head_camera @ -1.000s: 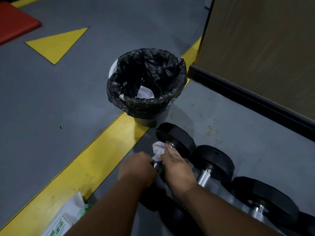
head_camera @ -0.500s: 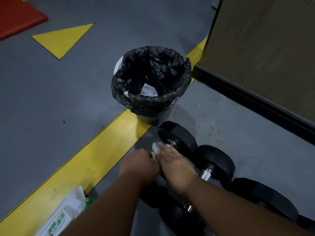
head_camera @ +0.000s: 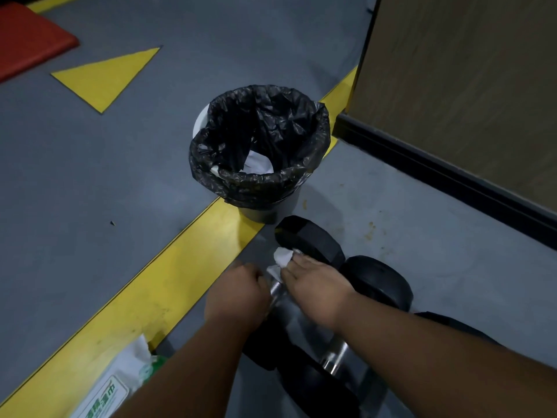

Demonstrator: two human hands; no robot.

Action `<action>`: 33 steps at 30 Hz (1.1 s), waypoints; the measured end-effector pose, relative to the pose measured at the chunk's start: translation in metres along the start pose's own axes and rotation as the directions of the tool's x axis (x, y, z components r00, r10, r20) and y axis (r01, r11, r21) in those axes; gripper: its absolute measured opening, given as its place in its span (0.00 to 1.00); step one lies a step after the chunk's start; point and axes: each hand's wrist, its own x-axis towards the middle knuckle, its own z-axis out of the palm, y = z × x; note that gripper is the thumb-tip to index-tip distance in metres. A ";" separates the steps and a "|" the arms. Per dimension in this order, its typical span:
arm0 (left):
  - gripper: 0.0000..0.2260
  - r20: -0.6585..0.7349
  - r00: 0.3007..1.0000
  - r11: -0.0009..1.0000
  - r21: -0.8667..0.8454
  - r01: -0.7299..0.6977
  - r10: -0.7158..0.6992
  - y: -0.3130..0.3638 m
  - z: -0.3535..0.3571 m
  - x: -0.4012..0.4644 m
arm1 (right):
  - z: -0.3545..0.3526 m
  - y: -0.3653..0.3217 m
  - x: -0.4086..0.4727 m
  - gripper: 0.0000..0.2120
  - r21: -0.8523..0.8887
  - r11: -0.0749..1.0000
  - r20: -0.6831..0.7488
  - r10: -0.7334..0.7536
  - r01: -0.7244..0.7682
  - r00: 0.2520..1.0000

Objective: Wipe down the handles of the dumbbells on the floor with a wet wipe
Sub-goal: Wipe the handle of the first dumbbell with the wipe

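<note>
Right hand (head_camera: 316, 292) pinched the wipe (head_camera: 281, 260) against the handle (head_camera: 275, 289) of the dumbbell (head_camera: 310, 241) on the floor beside the bin (head_camera: 259, 152), left hand (head_camera: 238, 297) curled round that handle; loosen up and it could roll.

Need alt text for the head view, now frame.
Two hands work a dumbbell handle on a grey floor: the right hand presses a white wipe to it, the left hand steadies it. A black-lined bin stands just beyond.
</note>
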 end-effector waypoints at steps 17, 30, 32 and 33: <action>0.14 0.013 0.995 0.968 -0.230 0.102 -0.102 0.000 -0.012 -0.002 | -0.006 -0.006 0.003 0.25 -0.061 0.996 -0.003 -0.070 0.069 0.998; 0.15 0.069 0.992 0.967 -0.226 0.116 -0.103 -0.005 -0.010 0.002 | 0.017 -0.034 -0.007 0.18 0.167 0.935 -0.017 -0.315 0.314 0.949; 0.14 0.068 0.995 0.973 -0.214 0.086 -0.073 -0.005 -0.010 0.003 | 0.008 -0.018 -0.006 0.25 0.139 0.973 -0.031 -0.179 0.182 0.983; 0.14 0.070 0.995 0.975 -0.209 0.078 -0.065 -0.005 -0.011 0.004 | 0.002 -0.010 -0.005 0.27 0.125 0.985 -0.032 -0.114 0.118 0.993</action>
